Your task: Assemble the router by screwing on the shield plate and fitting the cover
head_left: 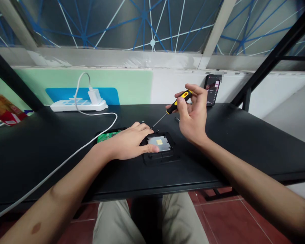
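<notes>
My right hand (193,117) is closed round a small screwdriver (176,102) with a black and yellow handle, its thin shaft slanting down-left toward the far edge of a black device case (159,154). A silver metal plate (159,143) with a yellow patch lies inside that case. My left hand (130,140) rests on the case's left side, fingers pressed along its edge and thumb touching the plate. A green circuit board (105,136) lies just left of the hand, partly hidden by it.
All of this sits on a black table (40,149). A white power strip (77,104) with a plugged charger stands at the back left, and its white cable (66,159) runs toward me. A phone (212,89) leans on the wall. A red packet (5,110) lies far left.
</notes>
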Motion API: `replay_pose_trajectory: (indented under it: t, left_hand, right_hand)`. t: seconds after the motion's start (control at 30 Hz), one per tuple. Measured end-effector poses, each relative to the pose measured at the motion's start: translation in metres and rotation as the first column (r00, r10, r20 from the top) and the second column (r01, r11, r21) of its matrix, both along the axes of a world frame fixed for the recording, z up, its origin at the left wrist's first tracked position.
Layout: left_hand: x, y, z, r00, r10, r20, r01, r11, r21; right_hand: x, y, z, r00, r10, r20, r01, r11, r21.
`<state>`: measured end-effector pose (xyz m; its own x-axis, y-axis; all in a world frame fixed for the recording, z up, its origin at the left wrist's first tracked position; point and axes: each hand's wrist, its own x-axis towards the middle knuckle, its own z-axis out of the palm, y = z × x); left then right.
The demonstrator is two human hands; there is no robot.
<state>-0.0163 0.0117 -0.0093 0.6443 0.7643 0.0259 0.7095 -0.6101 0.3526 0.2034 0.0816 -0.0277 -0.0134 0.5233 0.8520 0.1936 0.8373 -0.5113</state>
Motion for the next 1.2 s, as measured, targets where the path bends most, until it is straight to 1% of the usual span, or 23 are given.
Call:
replay_pose_trajectory:
  t: [0.23, 0.43, 0.57, 0.77, 1.2]
  left_hand:
    - [0.0016, -0.0023, 0.0032, 1.000, -0.001, 0.001, 0.001, 1.000, 0.016]
    - [-0.0004, -0.0007, 0.0000, 1.000, -0.014, -0.001, 0.014, 0.999, 0.034]
    - [-0.0015, -0.0004, -0.0011, 1.000, 0.003, -0.013, -0.002, 0.999, 0.041]
    - [-0.0014, -0.0011, 0.0000, 1.000, 0.001, -0.016, 0.000, 1.000, 0.031]
    - [0.0007, -0.0021, 0.0017, 1.000, 0.007, -0.012, -0.007, 1.000, 0.021]
  right_hand:
    - [-0.0003, -0.0005, -0.0003, 1.000, -0.020, 0.015, 0.020, 1.000, 0.006]
    - [-0.0003, 0.0000, -0.0001, 1.000, 0.003, 0.009, -0.003, 1.000, -0.003]
    - [0.0004, 0.0003, -0.0005, 1.000, 0.001, 0.014, -0.001, 1.000, 0.003]
    - [-0.0001, -0.0009, -0.0002, 1.000, -0.010, 0.009, 0.010, 1.000, -0.011]
    - [0.0006, -0.0007, -0.0005, 0.999, -0.023, 0.033, 0.022, 1.000, 0.004]
